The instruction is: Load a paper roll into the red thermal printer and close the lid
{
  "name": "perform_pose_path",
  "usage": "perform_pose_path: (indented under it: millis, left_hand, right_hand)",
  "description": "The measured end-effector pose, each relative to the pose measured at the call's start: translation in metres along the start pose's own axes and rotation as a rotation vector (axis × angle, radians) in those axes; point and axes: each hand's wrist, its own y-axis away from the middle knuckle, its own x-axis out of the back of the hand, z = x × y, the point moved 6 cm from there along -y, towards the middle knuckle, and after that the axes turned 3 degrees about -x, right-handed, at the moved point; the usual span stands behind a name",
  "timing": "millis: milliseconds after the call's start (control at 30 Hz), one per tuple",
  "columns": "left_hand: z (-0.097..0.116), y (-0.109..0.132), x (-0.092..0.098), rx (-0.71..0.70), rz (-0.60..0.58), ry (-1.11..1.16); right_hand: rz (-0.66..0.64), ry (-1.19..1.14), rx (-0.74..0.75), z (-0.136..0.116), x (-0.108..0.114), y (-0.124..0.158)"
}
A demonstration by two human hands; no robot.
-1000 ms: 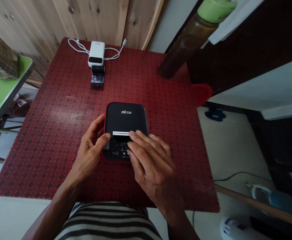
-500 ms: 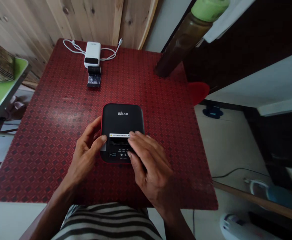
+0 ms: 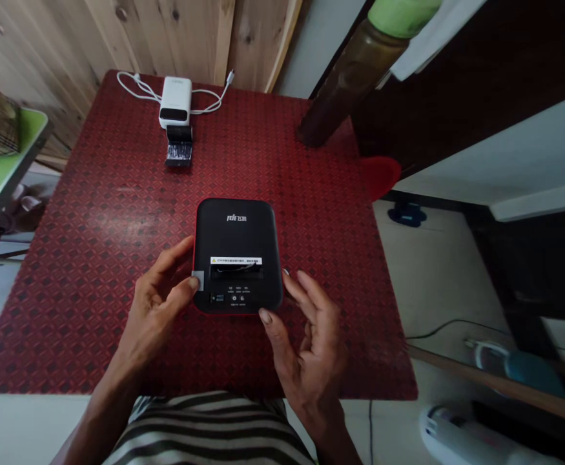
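Device (image 3: 236,239), black, between both hands (image 3: 152,310) (image 3: 318,352)

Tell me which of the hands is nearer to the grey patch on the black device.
Left. The left hand has its thumb tip at the grey patch; the right hand is across the black device, by its near right corner.

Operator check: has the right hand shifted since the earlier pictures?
Yes. Judged against the red table, the right hand has moved right and slightly nearer the camera wearer, from over the black device to its right edge.
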Motion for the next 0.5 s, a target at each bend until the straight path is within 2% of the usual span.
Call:
perform_pose_path:
  millis: [300, 500]
  left_hand:
    - [0.000, 0.001, 0.000, -0.037, -0.014, -0.025]
    - [0.005, 0.003, -0.010, 0.019, 0.007, 0.012]
  right_hand:
    - [-0.001, -0.056, -0.057, 0.009, -0.003, 0.011]
    - [-0.018, -0.124, -0.140, 0.018, -0.007, 0.014]
